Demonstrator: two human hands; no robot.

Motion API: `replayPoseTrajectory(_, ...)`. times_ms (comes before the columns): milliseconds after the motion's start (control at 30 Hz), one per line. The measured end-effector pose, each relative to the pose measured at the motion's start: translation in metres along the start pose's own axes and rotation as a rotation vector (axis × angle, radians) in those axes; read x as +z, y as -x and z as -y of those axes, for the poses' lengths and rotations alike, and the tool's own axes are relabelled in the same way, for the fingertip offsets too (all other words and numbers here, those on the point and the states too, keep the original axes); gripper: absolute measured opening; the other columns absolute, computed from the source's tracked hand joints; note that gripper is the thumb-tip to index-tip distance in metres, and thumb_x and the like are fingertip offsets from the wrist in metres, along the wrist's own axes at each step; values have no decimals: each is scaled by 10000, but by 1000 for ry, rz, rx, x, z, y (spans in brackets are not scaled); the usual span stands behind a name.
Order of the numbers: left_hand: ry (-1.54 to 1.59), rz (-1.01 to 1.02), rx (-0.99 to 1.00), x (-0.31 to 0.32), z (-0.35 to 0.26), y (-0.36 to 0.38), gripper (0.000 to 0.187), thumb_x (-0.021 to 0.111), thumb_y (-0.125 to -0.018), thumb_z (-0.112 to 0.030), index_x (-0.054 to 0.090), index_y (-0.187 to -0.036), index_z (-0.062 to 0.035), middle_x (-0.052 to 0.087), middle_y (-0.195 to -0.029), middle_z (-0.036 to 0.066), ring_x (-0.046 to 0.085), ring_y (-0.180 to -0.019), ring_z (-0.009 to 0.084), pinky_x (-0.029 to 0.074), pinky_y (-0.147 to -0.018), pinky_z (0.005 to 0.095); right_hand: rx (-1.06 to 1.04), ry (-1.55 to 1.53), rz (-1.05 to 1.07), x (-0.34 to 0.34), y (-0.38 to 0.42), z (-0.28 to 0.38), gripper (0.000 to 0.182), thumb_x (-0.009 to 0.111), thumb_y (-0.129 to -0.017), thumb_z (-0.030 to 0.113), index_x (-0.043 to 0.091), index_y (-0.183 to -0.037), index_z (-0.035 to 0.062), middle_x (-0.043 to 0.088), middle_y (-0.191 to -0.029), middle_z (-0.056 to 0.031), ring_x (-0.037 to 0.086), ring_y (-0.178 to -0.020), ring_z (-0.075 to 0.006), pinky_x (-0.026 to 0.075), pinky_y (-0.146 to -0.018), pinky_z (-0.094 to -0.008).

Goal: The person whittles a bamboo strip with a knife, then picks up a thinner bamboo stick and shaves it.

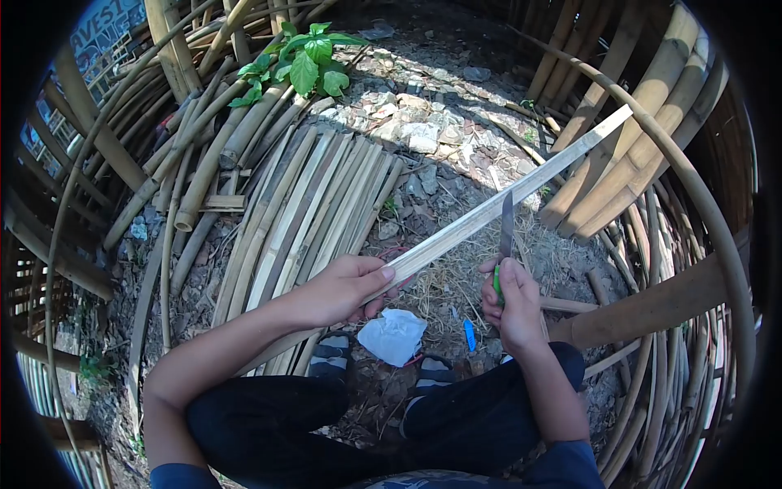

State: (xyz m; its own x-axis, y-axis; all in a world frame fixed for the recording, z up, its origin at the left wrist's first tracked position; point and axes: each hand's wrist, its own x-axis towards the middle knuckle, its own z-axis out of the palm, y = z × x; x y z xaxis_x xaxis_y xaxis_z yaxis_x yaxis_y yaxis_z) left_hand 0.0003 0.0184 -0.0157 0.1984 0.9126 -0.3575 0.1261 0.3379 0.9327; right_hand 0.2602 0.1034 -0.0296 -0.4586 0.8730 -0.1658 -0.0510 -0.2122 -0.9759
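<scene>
My left hand (350, 287) is closed around the near end of a long, pale bamboo strip (456, 231), which slants up to the right. In my right hand (513, 306) is a knife (507, 232) with a green handle, its blade pointing up. The blade's tip overlaps the lower edge of the strip; whether it touches cannot be made out. Left of my hands lies a row of split bamboo strips (314, 196) side by side on the ground. Below, between my feet, are a crumpled white plastic piece (393, 337) and a small blue object (469, 335).
Bamboo poles (652, 155) lean at the right, and a thick pole (652, 306) juts in near my right forearm. More poles (208, 155) are piled at the left behind a leafy green plant (309, 61). Stones (419, 134) and dry shavings (456, 273) cover the ground.
</scene>
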Motion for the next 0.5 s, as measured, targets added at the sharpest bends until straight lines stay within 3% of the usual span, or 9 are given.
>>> replayPoseTrajectory(33, 22, -11, -7, 3, -1, 0, 357, 392, -1044, -309, 592, -940, -33, 492, -600, -23, 435, -487, 66, 360, -464, 230, 82, 18, 50, 4, 0, -9, 401, 401, -1038, 398, 549, -1014, 27, 417, -637, 30, 348, -517, -39, 277, -458, -201)
replayPoseTrajectory(200, 12, -38, -3, 8, 3, -3, 350, 382, -1049, -277, 597, -944, -21, 494, -614, -20, 430, -506, 61, 351, -471, 238, 60, 298, 301, 32, 4, -36, 492, 426, -1029, 396, 586, -738, 32, 448, -567, 22, 373, -514, -51, 302, -479, -252)
replayPoseTrajectory(400, -101, -148, 110, 12, -1, 7, 331, 368, -1046, -204, 576, -906, 11, 515, -616, 10, 478, -542, 86, 399, -508, 269, 97, 443, 297, 47, 1, -32, 576, 483, -989, 483, 580, -638, 36, 461, -529, 19, 428, -507, -75, 357, -496, -269)
replayPoseTrajectory(500, -219, -158, 157, 11, -4, 16, 302, 359, -1055, -220, 550, -955, -10, 479, -630, -14, 425, -534, 63, 372, -490, 242, 156, 426, 314, 47, 1, -30, 591, 504, -972, 509, 575, -619, 39, 467, -524, 17, 428, -493, -73, 353, -477, -268)
